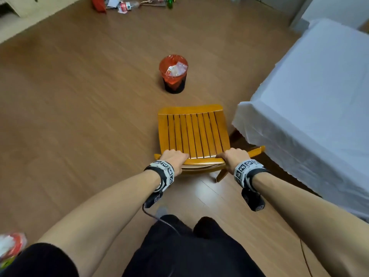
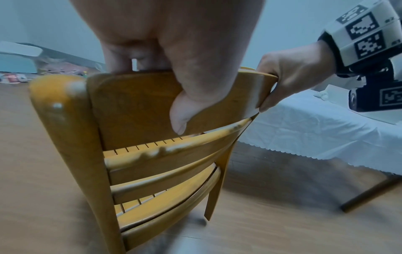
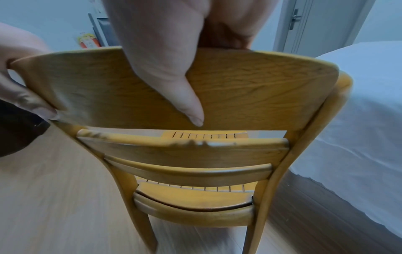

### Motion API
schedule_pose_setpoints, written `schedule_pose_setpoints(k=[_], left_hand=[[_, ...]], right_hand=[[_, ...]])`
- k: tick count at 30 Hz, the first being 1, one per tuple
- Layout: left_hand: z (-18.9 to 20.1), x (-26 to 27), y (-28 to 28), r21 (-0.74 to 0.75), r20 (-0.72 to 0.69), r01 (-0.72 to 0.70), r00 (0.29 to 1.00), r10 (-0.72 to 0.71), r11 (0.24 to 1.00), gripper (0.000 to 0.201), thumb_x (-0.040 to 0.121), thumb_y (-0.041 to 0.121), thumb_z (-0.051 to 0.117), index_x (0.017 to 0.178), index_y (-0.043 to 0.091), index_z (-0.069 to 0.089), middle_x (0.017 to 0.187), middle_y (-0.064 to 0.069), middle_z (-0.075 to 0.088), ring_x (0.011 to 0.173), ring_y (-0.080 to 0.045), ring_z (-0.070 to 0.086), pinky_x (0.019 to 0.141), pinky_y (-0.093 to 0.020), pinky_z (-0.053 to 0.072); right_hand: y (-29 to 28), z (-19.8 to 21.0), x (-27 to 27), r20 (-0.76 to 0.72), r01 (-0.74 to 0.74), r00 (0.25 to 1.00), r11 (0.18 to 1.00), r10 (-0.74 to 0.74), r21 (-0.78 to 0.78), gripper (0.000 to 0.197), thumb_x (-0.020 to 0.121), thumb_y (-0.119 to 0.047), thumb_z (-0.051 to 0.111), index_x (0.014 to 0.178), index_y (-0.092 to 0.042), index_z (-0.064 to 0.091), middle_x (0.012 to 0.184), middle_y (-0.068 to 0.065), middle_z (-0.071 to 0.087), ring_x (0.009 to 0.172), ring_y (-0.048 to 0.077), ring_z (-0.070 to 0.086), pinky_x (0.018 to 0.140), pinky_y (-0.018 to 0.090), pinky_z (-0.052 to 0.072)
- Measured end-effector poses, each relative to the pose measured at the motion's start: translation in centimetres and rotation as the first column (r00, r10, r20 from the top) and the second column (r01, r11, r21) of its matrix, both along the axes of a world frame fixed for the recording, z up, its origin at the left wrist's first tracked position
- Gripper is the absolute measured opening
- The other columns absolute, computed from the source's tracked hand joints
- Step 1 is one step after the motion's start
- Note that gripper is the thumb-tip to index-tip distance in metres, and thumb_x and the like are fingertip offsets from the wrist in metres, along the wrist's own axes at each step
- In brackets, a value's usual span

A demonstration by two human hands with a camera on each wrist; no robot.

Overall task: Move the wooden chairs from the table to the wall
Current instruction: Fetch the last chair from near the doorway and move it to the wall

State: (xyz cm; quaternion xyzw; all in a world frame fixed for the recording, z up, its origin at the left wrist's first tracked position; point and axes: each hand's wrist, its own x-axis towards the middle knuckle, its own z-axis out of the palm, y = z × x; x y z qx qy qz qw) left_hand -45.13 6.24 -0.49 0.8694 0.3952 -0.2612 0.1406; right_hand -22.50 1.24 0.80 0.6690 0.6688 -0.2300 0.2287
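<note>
Both hands grip chair (image 1: 192,134) — backrest

Both forearms are extended forward, marker bands worn at the wrists. The left hand (image 1: 173,158) and right hand (image 1: 233,156) are curled over the chair's top rail (image 1: 201,161), thumbs pressed on its rear face.

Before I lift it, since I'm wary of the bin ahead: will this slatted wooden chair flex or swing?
The yellow slatted wooden chair looks rigid, so it likely won't flex. Left hand and right hand grip only the top rail, so the legs may swing. The varnish could be slippery.
</note>
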Motion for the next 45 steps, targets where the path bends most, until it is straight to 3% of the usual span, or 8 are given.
schedule_pose_setpoints(k=[4,11,18,25,28,35,41,45], left_hand=[[-0.5,-1.2,8.9,0.012,-0.021,0.093,0.996,-0.092,0.996,0.053,0.092,0.019,0.064,0.140,0.021,0.043,0.112,-0.008,0.067,0.101,-0.030,0.063,0.081,-0.040,0.052],[0.3,0.4,24.4,0.001,-0.129,0.154,0.980,-0.153,0.988,0.050,0.092,0.024,0.065,0.139,0.028,0.048,0.122,-0.007,0.065,0.111,-0.030,0.061,0.087,-0.040,0.051],[3.9,5.8,39.7,0.000,-0.197,0.168,0.966,-0.165,0.986,0.033,0.087,0.017,0.064,0.119,0.027,0.062,0.117,-0.007,0.065,0.109,-0.031,0.061,0.084,-0.039,0.048],[3.3,11.6,52.1,0.004,-0.165,0.331,0.931,-0.326,0.944,0.041,0.088,0.021,0.067,0.129,0.023,0.059,0.121,-0.008,0.064,0.113,-0.031,0.059,0.088,-0.040,0.048],[2.4,14.9,57.1,0.012,-0.139,0.398,0.909,-0.393,0.917,0.045,0.092,0.020,0.065,0.135,0.022,0.057,0.125,-0.008,0.064,0.115,-0.030,0.059,0.091,-0.040,0.049],[3.1,24.4,68.1,0.005,-0.064,0.483,0.874,-0.482,0.876,0.040,0.091,0.021,0.067,0.130,0.021,0.060,0.121,-0.008,0.065,0.112,-0.030,0.061,0.087,-0.040,0.050],[2.0,33.7,76.8,-0.010,-0.090,0.556,0.827,-0.555,0.831,0.041,0.092,0.017,0.064,0.133,0.022,0.059,0.125,-0.008,0.064,0.114,-0.030,0.060,0.091,-0.040,0.051],[1.3,41.3,82.7,-0.013,-0.106,0.560,0.823,-0.558,0.828,0.049,0.094,0.019,0.064,0.141,0.027,0.053,0.127,-0.007,0.064,0.115,-0.028,0.060,0.088,-0.038,0.050]], right_hand=[[6.7,-1.1,-1.3,-0.013,0.057,0.998,0.998,-0.057,-0.001,0.052,0.090,-0.027,0.072,0.137,-0.040,0.055,0.108,-0.001,0.069,0.096,0.021,0.067,0.078,0.035,0.057],[18.8,-1.0,-1.4,-0.010,0.054,0.999,0.999,-0.054,-0.001,0.051,0.095,-0.022,0.063,0.143,-0.032,0.050,0.118,0.006,0.066,0.106,0.028,0.063,0.084,0.038,0.051],[31.2,1.2,1.7,-0.082,0.211,0.975,0.975,-0.205,0.075,0.041,0.094,-0.030,0.063,0.135,-0.028,0.056,0.112,0.005,0.067,0.102,0.028,0.063,0.078,0.035,0.048],[41.8,0.8,6.2,-0.079,0.334,0.940,0.942,-0.331,0.038,0.044,0.095,-0.027,0.062,0.138,-0.032,0.055,0.115,0.005,0.066,0.105,0.029,0.063,0.081,0.037,0.050],[46.3,0.5,8.8,-0.068,0.424,0.904,0.906,-0.423,0.003,0.046,0.096,-0.028,0.061,0.141,-0.038,0.053,0.115,0.003,0.066,0.104,0.028,0.064,0.082,0.037,0.052],[55.5,1.6,16.2,-0.053,0.584,0.811,0.811,-0.583,0.012,0.043,0.096,-0.024,0.059,0.136,-0.039,0.057,0.110,0.002,0.067,0.101,0.027,0.065,0.082,0.037,0.052],[62.9,0.4,24.4,-0.050,0.607,0.793,0.795,-0.607,-0.017,0.044,0.091,-0.034,0.062,0.134,-0.042,0.054,0.100,-0.001,0.069,0.091,0.025,0.067,0.076,0.036,0.056],[68.5,-0.7,31.4,-0.078,0.616,0.782,0.786,-0.618,-0.049,0.045,0.090,-0.032,0.064,0.133,-0.040,0.054,0.105,0.002,0.069,0.095,0.027,0.067,0.077,0.036,0.055]])
